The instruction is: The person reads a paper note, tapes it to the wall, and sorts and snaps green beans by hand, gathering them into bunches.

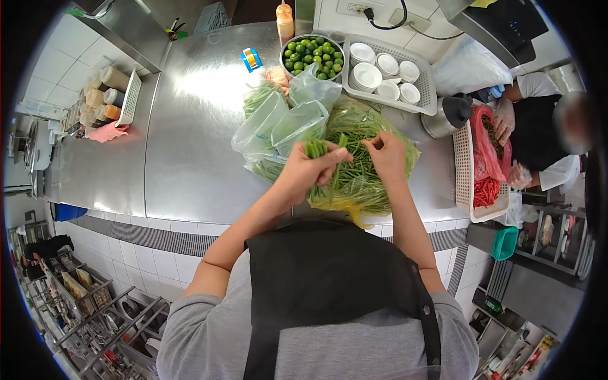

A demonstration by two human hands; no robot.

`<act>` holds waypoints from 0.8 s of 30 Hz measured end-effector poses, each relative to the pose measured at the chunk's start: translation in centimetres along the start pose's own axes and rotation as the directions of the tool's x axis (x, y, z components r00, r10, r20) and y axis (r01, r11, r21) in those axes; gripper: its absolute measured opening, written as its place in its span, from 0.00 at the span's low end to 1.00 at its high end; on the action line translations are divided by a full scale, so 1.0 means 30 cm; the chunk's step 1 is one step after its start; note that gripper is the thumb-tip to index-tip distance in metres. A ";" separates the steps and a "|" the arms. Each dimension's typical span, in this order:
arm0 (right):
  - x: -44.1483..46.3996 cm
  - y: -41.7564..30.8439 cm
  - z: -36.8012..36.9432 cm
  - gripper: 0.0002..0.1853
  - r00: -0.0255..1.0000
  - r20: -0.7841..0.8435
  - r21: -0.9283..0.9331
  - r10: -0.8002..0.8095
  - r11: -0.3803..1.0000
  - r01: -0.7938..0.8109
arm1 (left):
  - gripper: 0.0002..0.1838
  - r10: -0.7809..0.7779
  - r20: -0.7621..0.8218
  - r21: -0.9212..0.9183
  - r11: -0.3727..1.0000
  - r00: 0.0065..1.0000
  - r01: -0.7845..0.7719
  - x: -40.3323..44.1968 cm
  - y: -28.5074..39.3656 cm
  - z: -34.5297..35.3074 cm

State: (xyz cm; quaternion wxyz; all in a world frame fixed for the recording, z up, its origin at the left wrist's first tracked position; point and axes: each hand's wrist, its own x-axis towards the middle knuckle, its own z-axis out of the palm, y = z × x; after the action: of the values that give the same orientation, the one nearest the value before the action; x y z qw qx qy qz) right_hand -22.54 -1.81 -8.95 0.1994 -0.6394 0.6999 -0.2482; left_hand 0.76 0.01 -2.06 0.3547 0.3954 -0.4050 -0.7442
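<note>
My left hand point(310, 170) is closed around a bunch of thin green vegetable stalks point(316, 149), their ends poking up past the thumb. Below and beyond it, a large clear plastic bag point(405, 140) lies spread, with a heap of the same slender stalks point(358, 166) inside. Over the right part of this heap is my right hand point(387, 155), thumb and fingers pinched together. Whatever it pinches is too small to make out. Pale plastic bags point(266, 123) of more stalks sit beyond my left hand.
A bowl of limes point(313, 57), a sauce bottle point(285, 24) and a basket point(425, 95) of white bowls stand at the back. A metal jug point(441, 117) is to the right. Beside it, a co-worker's gloved hands point(505, 121) are at a basket point(464, 168) of red chillies.
</note>
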 end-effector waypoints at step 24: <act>-0.137 -0.231 -0.057 0.01 0.929 0.138 0.561 -0.345 0.800 0.214 | 0.10 0.285 -0.465 -0.032 0.941 0.838 -0.338 0.030 0.005 -0.055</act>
State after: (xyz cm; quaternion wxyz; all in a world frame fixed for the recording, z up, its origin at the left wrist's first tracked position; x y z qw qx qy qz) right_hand -17.61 2.02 -3.56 0.4117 -0.6790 0.4713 -0.3839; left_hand 1.84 -1.35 -2.80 0.5775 0.4661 -0.3272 -0.5849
